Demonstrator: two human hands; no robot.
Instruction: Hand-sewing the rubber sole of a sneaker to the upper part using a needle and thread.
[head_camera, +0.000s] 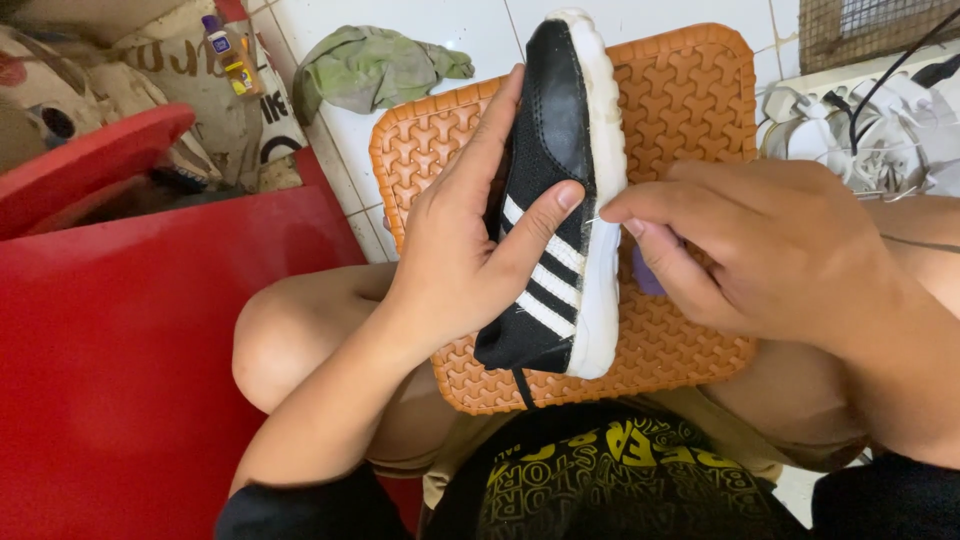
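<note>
Black fabric shoe with white stripes and white rubber sole sits in the left hand's grip; right hand pinches a thin needle at the sole edge beside it, stitching apparently mid-way.

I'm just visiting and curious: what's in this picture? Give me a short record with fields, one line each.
Setting: a person seated over a white tiled floor, seen from above
Left hand: grips a black shoe with white stripes, held on its side
Right hand: fingers pinch a thin needle at the shoe's white sole
Under the shoe: an orange textured mat resting on the knees
Left side: a red plastic surface
Behind: a crumpled green cloth and a small bottle
</note>
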